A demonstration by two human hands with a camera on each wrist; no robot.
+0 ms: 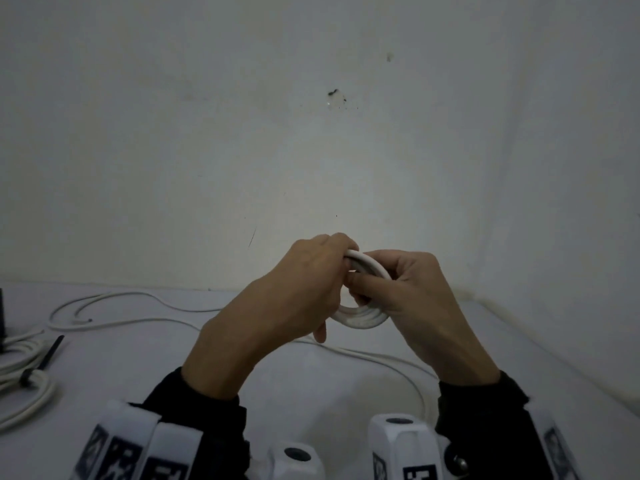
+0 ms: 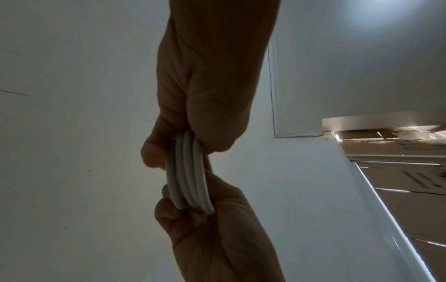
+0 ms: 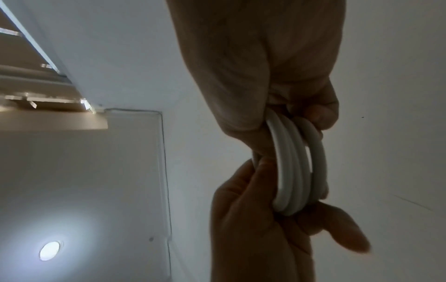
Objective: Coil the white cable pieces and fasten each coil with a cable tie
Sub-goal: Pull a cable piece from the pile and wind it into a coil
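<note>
Both hands hold a small coil of white cable (image 1: 360,318) in the air above the table (image 1: 519,341). My left hand (image 1: 304,282) grips the coil's left side with curled fingers, its little finger hanging down. On the right side, my right hand (image 1: 408,285) grips it with the thumb through the ring. In the left wrist view the coil (image 2: 190,175) shows several turns edge-on between the left hand (image 2: 205,95) above and the right hand (image 2: 212,229) below. In the right wrist view the coil (image 3: 292,171) sits between the right hand (image 3: 253,76) and the left hand (image 3: 253,229).
A loose white cable (image 1: 138,306) curves over the table behind and under the hands. At the left edge lies a larger coil (image 1: 20,393) bound with a black cable tie (image 1: 52,351). A dark object (image 1: 1,320) stands at the far left. A bare wall rises close behind the table.
</note>
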